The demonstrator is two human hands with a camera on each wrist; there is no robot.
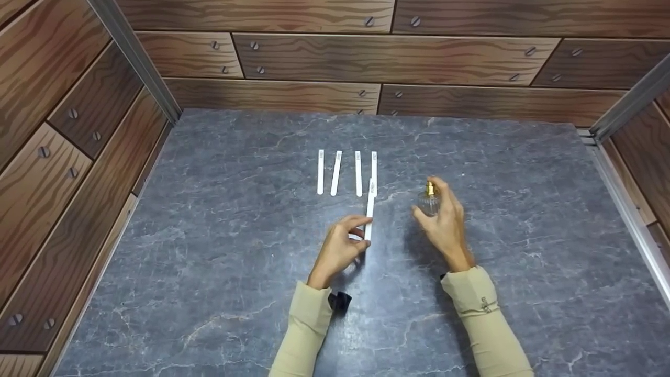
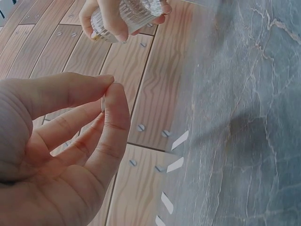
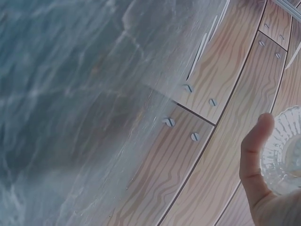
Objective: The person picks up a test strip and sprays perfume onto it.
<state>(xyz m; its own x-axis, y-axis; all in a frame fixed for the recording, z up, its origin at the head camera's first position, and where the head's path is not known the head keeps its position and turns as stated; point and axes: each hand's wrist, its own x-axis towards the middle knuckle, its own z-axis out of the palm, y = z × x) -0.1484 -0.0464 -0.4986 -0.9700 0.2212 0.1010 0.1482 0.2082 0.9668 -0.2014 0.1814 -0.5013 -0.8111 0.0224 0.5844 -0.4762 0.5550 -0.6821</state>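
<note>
My left hand [image 1: 340, 246] pinches the lower end of a white paper test strip [image 1: 370, 209] between thumb and fingers. The strip points away from me, its far end overlapping one of the strips lying behind. In the left wrist view only its thin edge shows between the fingertips. Off to the right, my right hand [image 1: 447, 225] holds a ribbed clear glass perfume bottle [image 1: 428, 203] above the table, a finger on its gold spray top [image 1: 431, 188]. The bottle's round base [image 3: 282, 176] and my thumb appear in the right wrist view.
Several white strips [image 1: 321, 173] lie in a loose row on the grey marbled table [image 1: 220, 251], beyond my left hand. Wood-patterned panels [image 1: 314, 57] wall the back and sides, with metal rails [image 1: 628, 214] along the corners and right edge.
</note>
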